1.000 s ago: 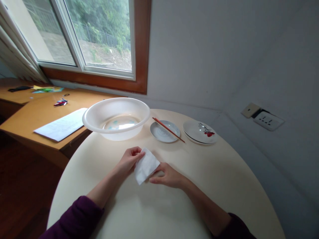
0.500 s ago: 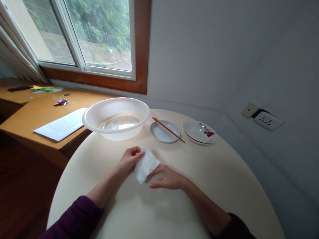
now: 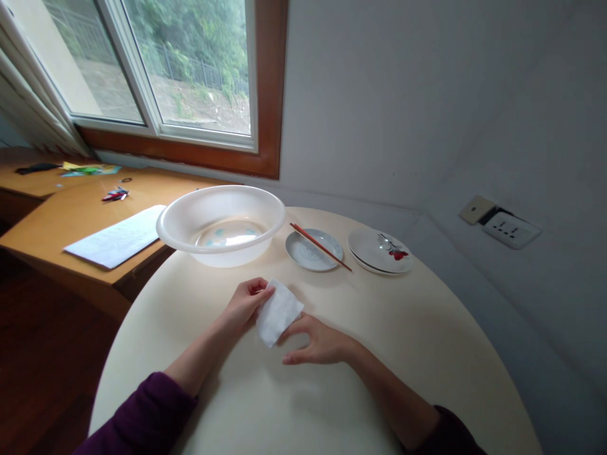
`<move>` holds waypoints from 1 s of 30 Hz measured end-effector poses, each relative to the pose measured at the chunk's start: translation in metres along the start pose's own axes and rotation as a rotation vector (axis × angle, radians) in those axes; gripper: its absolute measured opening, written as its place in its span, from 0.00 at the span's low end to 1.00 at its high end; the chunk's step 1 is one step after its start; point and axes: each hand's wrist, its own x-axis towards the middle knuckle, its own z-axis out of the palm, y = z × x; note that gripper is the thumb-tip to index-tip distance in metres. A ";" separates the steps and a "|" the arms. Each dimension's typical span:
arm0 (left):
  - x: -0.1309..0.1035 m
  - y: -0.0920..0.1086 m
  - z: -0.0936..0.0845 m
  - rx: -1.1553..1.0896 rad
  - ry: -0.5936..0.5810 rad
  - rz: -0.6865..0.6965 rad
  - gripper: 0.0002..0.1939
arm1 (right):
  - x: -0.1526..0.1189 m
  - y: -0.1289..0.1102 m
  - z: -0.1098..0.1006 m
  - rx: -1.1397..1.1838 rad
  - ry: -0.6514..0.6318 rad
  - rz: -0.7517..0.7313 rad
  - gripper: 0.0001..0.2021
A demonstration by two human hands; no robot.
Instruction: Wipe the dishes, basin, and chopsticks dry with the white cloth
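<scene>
From where I stand, the left hand has the upper left edge of a folded white tissue pinched between thumb and fingers, above the near middle of the pale round table. The right hand is opened out, thumb well apart from its fingers, which reach to the lower right side of the tissue and partly behind it; I can't tell how firmly they touch. To handle this well, I'd let the left pinch do the steadying, and have the right fingers support the back lightly while the thumb stays off unless a grip is wanted. Thin, soft sheets like that probably crease or tear if tugged, so I'd smooth from the held edge outward and draw gently, both hands level. Beyond them sit a translucent plastic basin, a small plate with reddish-brown chopsticks laid across it, and stacked plates with a red flower design; elbows and sleeves have little reason to stray there.
</scene>
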 end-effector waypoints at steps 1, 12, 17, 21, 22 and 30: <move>0.000 0.000 0.000 0.004 0.000 0.002 0.18 | 0.000 0.000 0.000 0.005 -0.005 -0.002 0.14; 0.002 -0.001 -0.002 0.020 0.004 0.009 0.17 | 0.000 0.003 0.002 0.060 0.003 0.115 0.09; 0.001 0.000 -0.001 0.005 0.026 0.038 0.17 | 0.000 0.005 0.005 0.095 0.026 0.094 0.08; 0.002 0.001 -0.001 0.008 0.034 0.034 0.18 | 0.000 0.009 0.008 0.184 0.129 0.192 0.11; 0.002 0.001 -0.002 0.015 0.035 0.036 0.18 | 0.000 0.010 0.009 0.209 0.161 0.212 0.12; 0.005 -0.002 -0.005 0.010 0.033 0.054 0.17 | 0.004 0.016 0.008 0.362 0.339 0.163 0.20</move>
